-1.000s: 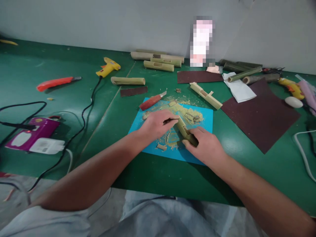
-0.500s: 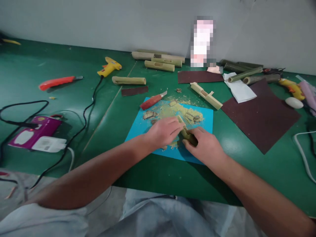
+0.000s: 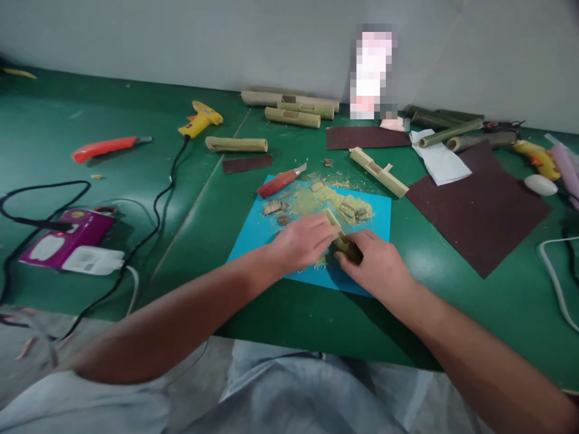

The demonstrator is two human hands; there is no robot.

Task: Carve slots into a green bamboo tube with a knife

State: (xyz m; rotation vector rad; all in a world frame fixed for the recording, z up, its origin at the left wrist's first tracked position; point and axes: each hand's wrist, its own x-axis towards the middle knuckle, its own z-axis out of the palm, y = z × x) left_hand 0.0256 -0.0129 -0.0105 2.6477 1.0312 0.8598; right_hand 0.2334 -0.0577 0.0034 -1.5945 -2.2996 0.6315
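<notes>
Since a second ago the left hand (image 3: 302, 242) has slid rightward across the blue mat (image 3: 253, 241) and now curls against the pale far end of the bamboo piece (image 3: 333, 220); whether it grips cannot be told. Right hand (image 3: 377, 265) fingers clamp the piece's darker green near end, pinning it to the mat between both hands. Yellowish shavings (image 3: 325, 202) lie just beyond the fingertips, with a red-handled knife (image 3: 280, 182) past them. A purple box (image 3: 67, 244) well left of the knuckles bears an unreadable label. All rests on a green table (image 3: 217, 199) below a grey wall (image 3: 181, 42).
</notes>
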